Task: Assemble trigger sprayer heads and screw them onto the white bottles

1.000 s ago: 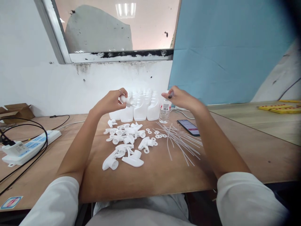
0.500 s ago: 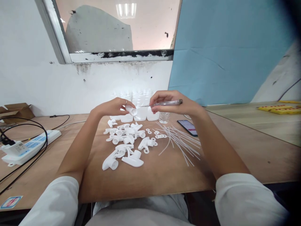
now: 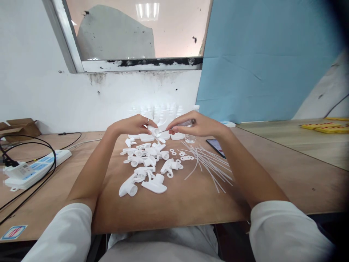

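Note:
My left hand (image 3: pixel 135 124) is closed on a white trigger spray head (image 3: pixel 156 133), its round opening turned to the right. In my right hand (image 3: pixel 195 125) is a slim screwdriver with a clear handle (image 3: pixel 186 123), fingers wrapped round it. Its thin metal shaft points left, and the tip is at the opening of the spray head; how far in it reaches I cannot tell. Below my hands lies a pile of white spray heads (image 3: pixel 154 185). Small white washers (image 3: pixel 187 158) lie right of the pile, beside a spread of thin white tubes (image 3: pixel 209 163).
White bottles (image 3: pixel 147 137) stand behind my hands, with a clear bottle (image 3: pixel 190 138) at their right. A phone (image 3: pixel 215 147) lies partly hidden by my right forearm. On the left are a power strip (image 3: pixel 61 157), black cables and a cardboard box (image 3: pixel 23 129).
My right hand has moved left and slightly down, bringing the screwdriver tip to the spray head's opening. My left hand has shifted slightly down and right, still holding the spray head.

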